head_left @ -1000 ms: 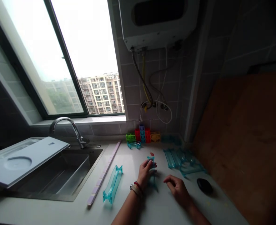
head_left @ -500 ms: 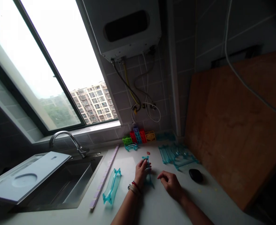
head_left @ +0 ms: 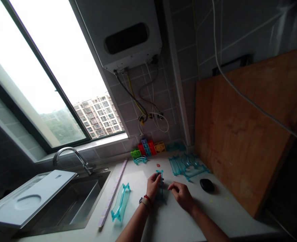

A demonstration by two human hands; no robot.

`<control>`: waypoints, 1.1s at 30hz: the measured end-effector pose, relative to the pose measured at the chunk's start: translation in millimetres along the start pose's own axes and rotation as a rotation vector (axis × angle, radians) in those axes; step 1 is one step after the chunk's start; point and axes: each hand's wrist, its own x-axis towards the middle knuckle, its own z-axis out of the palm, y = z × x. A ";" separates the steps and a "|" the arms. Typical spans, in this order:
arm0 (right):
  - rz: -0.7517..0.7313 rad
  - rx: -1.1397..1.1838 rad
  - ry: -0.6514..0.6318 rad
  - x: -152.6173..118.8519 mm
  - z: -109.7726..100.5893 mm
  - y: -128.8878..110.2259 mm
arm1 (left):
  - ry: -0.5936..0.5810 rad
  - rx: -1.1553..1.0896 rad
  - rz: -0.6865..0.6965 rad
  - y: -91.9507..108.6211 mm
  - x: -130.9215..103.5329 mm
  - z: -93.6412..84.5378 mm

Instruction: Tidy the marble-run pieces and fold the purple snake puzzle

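Note:
My left hand [head_left: 153, 185] grips a translucent teal plastic track piece [head_left: 162, 191] that is turned on edge over the white counter. Its fingers hide part of the piece. Just to the right, my right hand [head_left: 183, 195] hovers with curled fingers, apart from the piece, and nothing shows in it. Another teal track piece [head_left: 121, 202] lies left of my left wrist. Beyond my hands are a small reddish-brown object [head_left: 158, 165] and a group of teal track pieces [head_left: 178, 165].
Colored plastic blocks [head_left: 151, 148] and a curved teal piece [head_left: 140, 160] stand by the wall. A black oval object [head_left: 207, 185] lies to the right, near a leaning wooden board [head_left: 241, 127]. To the left are a long lilac strip [head_left: 113, 195] and a sink [head_left: 87, 215].
The view has shifted slightly. My left hand still holds the track piece, which now looks more edge-on. My right hand has come a little closer to it.

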 end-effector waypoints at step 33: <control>0.046 0.073 0.088 7.2 -5.5 -5.3 | -0.137 0.740 -0.509 101.3 95.1 42.0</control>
